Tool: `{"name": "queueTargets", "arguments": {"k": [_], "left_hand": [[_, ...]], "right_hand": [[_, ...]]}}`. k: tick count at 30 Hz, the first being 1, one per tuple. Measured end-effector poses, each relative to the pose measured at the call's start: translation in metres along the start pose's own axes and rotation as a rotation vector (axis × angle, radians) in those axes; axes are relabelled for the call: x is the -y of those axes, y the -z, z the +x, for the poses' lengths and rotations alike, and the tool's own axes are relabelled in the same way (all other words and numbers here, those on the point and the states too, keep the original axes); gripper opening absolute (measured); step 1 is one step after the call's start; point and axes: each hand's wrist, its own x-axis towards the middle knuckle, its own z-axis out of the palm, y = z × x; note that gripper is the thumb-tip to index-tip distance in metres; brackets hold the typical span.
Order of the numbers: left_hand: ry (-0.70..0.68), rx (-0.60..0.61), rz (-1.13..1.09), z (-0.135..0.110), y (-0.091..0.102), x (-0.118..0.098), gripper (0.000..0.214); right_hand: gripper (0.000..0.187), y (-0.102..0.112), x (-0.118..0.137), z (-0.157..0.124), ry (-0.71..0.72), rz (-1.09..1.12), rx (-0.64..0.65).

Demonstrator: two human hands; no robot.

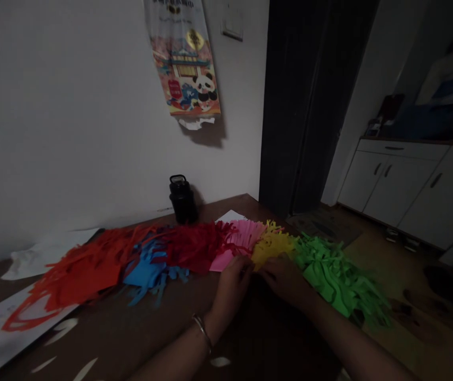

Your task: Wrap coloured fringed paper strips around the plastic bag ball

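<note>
Several sheets of fringed paper lie in a row across the dark table. Both my hands are at the near edge of the yellow fringed paper point(274, 243), fingers bent and pressed together. My left hand point(235, 275) seems to pinch its left corner, over the pink fringed paper point(246, 233). My right hand point(284, 278) grips the same edge a little further right; the fingertips are partly hidden. Green fringed paper point(333, 278) lies beyond my right wrist. Left of my hands are dark red fringed paper point(197, 246), blue fringed paper point(147, 267) and orange-red fringed paper point(91, 270).
A black bottle point(183, 201) stands against the wall. White sheets point(52, 251) lie at the table's left, and paper scraps point(220, 362) near the front of the table point(163, 333). A printed bag point(189, 69) hangs above. White cabinets point(393, 180) stand at the right.
</note>
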Motion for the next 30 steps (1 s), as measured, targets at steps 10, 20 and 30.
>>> {"name": "queueTargets", "arguments": {"k": [10,20,30], "left_hand": [[-0.006,0.021,0.010,-0.005,-0.004,-0.003,0.012],[0.030,-0.048,0.001,-0.002,0.000,0.002,0.009],[0.083,-0.108,-0.043,0.003,0.012,-0.015,0.012]], "right_hand": [[0.017,-0.005,0.003,0.004,-0.105,-0.072,0.023],[0.017,-0.006,-0.007,-0.001,-0.114,-0.272,-0.068],[0.012,-0.010,-0.008,-0.001,-0.075,-0.386,-0.104]]}}
